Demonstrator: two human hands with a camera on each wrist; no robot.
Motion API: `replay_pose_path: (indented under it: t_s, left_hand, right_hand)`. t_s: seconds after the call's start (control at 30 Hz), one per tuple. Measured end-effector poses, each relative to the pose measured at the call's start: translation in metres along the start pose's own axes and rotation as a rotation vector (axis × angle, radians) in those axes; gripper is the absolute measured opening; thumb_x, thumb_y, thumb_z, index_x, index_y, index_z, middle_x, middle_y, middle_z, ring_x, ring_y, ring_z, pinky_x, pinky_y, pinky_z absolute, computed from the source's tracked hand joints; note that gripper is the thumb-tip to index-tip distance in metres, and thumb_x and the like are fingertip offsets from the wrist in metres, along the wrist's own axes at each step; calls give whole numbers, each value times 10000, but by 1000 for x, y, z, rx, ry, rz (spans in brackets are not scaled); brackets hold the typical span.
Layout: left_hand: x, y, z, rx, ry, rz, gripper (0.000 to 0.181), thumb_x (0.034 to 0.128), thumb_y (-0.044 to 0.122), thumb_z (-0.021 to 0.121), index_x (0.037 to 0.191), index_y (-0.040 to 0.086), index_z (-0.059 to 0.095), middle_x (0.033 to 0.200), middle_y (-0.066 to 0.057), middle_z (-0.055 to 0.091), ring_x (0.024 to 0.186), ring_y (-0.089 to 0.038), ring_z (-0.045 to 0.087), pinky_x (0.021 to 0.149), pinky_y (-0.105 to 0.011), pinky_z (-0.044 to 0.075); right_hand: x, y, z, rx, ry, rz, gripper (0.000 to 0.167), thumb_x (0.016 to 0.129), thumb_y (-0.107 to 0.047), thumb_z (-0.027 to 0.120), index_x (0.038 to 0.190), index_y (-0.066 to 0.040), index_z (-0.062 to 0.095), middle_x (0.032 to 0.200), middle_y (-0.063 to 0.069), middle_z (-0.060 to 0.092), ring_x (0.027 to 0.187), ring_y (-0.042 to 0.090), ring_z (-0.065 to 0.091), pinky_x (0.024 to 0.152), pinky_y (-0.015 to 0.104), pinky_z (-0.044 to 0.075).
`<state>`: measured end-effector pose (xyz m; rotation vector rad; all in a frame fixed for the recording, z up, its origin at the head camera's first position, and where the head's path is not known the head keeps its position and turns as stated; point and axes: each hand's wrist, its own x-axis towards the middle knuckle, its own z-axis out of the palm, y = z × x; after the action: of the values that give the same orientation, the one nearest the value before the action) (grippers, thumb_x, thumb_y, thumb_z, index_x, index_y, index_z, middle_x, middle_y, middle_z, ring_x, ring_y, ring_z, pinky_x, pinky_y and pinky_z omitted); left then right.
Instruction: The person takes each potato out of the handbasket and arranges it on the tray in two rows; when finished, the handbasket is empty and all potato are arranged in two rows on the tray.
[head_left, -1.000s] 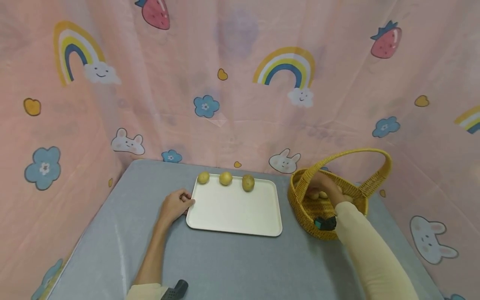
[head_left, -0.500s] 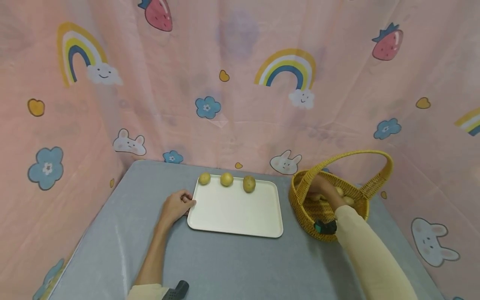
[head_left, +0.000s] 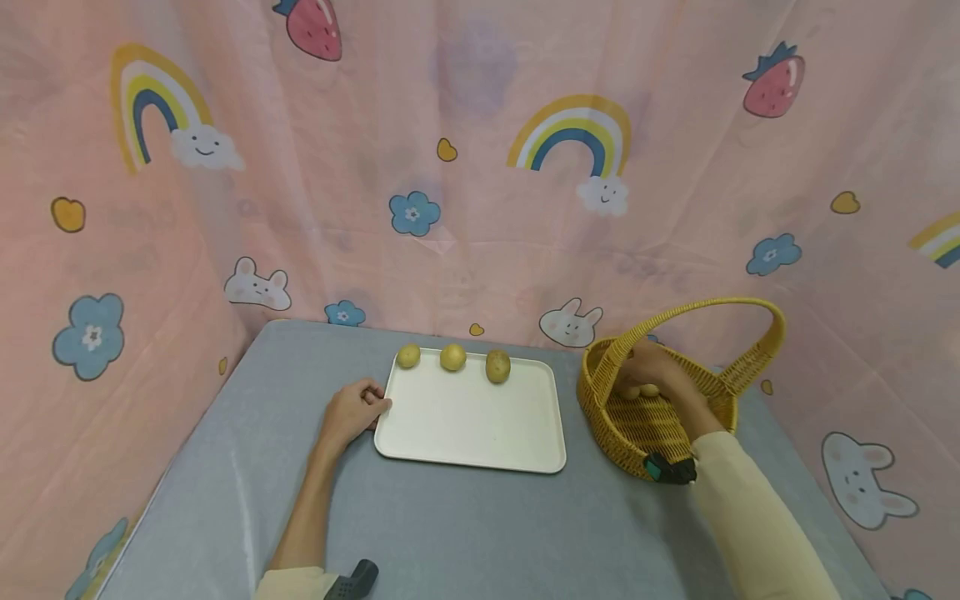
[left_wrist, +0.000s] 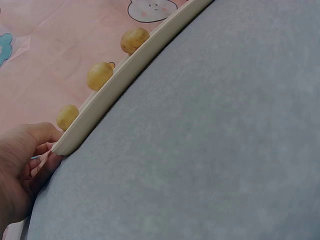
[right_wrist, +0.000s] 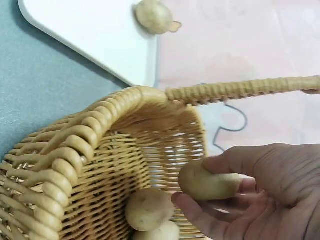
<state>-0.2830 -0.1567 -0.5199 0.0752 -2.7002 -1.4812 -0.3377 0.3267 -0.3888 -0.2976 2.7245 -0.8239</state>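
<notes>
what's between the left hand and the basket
The tray, with three potatoes along its far edge, then a strip of grey tabletop; the head view shows it.

The basket (head_left: 643, 422) is ridged wicker, the tray (head_left: 468, 421) smooth and plastic-looking, the table cover (head_left: 465, 525) matt cloth.

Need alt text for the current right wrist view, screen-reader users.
A person's right hand holds a potato between thumb and fingers at a woven basket. Two more potatoes lie in the basket. Beyond it, a fourth potato rests on a white tray.
</notes>
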Motion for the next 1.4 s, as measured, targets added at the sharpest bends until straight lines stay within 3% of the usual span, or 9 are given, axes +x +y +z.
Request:
replay_pose_path:
  t_s: [0.17, 0.27, 0.47, 0.7, 0.8, 0.87, 1.0, 1.13, 1.4]
  left_hand:
    - [-1, 0, 0, -12, -7, -1, 166, 920, 161, 722, 1007, 21, 702, 771, -57, 664, 571, -113, 624, 554, -246, 549]
    - [-1, 0, -1, -16, -7, 2, 165, 923, 161, 721, 1007, 21, 701, 774, -60, 662, 574, -116, 625, 557, -250, 554]
    - [1, -1, 0, -17, -10, 3, 166, 925, 165, 717, 1017, 27, 703, 788, -59, 670, 601, -115, 626, 573, -249, 561]
    - [1, -1, -1, 3, -5, 9, 169, 921, 167, 719, 1011, 25, 706, 781, -55, 670, 599, -113, 620, 572, -248, 547]
    - [1, 0, -1, 13, -2, 11, 171, 919, 172, 720, 1011, 29, 708, 783, -54, 672, 598, -114, 618, 576, -250, 540]
    - [1, 0, -1, 14, -4, 9, 169, 919, 173, 722, 1012, 32, 709, 785, -54, 674, 598, -113, 619, 579, -249, 541]
    - [0, 0, 0, -1, -5, 6, 165, 918, 163, 722, 1012, 27, 707, 783, -56, 672, 595, -108, 621, 569, -242, 552]
    - [1, 0, 0, -9, -5, 8, 166, 919, 158, 721, 1016, 25, 705, 785, -57, 673, 594, -109, 620, 566, -239, 556]
    - [1, -1, 0, -6, -8, 9, 169, 924, 166, 720, 1019, 28, 706, 796, -64, 687, 593, -112, 628, 574, -247, 555]
  right_hand:
    - [-14, -4, -5, 111, 65, 71, 309, 872, -26, 537, 680, -148, 329, 580, -58, 294, 528, 96, 226, 522, 285, 294]
    - [-28, -12, -8, 95, 95, 91, 125, 928, -128, 556, 910, -33, 477, 814, 82, 495, 668, 179, 410, 599, 311, 380]
    - [-51, -21, -15, -6, 117, 113, 738, 1037, -466, 535, 1543, 48, 380, 1483, 347, 469, 1219, 463, 545, 922, 543, 532]
    - [-67, -24, -16, -22, 145, 122, 472, 1025, -401, 445, 1209, 26, 528, 1111, 207, 558, 945, 299, 541, 757, 377, 451]
    - [-76, -29, -15, -68, 164, 90, 700, 1031, -418, 438, 1487, 113, 431, 1364, 323, 548, 1100, 388, 566, 857, 442, 508]
    - [-82, -33, -15, -89, 179, 61, 717, 1027, -385, 452, 1525, 127, 388, 1410, 347, 537, 1112, 402, 576, 868, 463, 517]
    - [-91, -44, -12, -115, 222, 1, 448, 1024, -354, 475, 1178, 47, 603, 1012, 200, 623, 832, 278, 563, 674, 377, 454]
    - [-98, -55, -9, -62, 215, -53, 297, 1030, -316, 476, 934, -39, 523, 807, 66, 471, 681, 174, 448, 589, 320, 370]
    - [-102, -70, 1, 130, 113, -64, 376, 1035, -249, 594, 1299, 18, 570, 1086, 145, 566, 896, 202, 534, 712, 308, 500]
